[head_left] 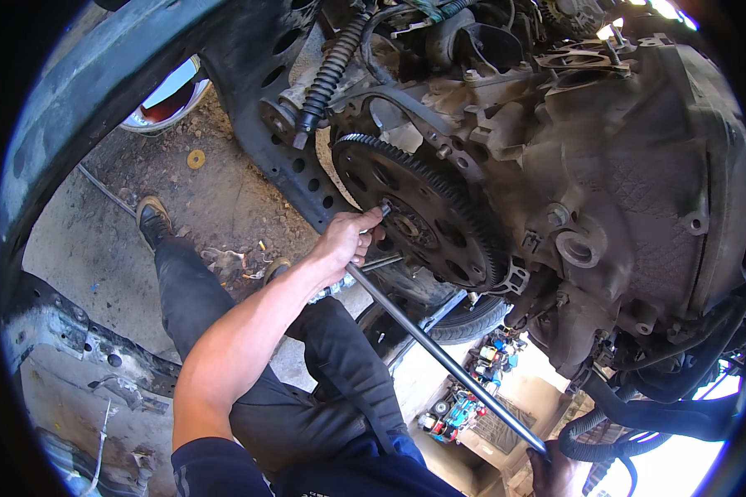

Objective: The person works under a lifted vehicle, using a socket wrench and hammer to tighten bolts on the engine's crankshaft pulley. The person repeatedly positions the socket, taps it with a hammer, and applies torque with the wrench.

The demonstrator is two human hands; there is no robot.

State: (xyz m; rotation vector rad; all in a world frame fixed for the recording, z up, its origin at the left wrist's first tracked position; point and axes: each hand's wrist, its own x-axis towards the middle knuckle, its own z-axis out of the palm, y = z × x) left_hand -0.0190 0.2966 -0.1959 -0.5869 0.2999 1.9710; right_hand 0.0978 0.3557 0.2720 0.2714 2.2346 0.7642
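A toothed flywheel (439, 217) with large round holes is mounted on the engine block. My left hand (346, 240) is closed near its centre, with the fingers around the head of a long metal bar. A small metal socket (385, 208) shows past my fingertips, at the ring of bolts by the hub (408, 225). From my left hand the long metal bar (448, 356) slants down to the right. At its far end my right hand (558, 470) is wrapped round it, partly cut off by the lower edge.
The large engine block (630, 182) fills the right side. A perforated metal frame rail (286, 170) runs past the flywheel, beside a ribbed shaft (330, 79). Black hoses (663, 418) hang at lower right. On the ground are a round basin (170, 103) and a yellow ring (196, 159).
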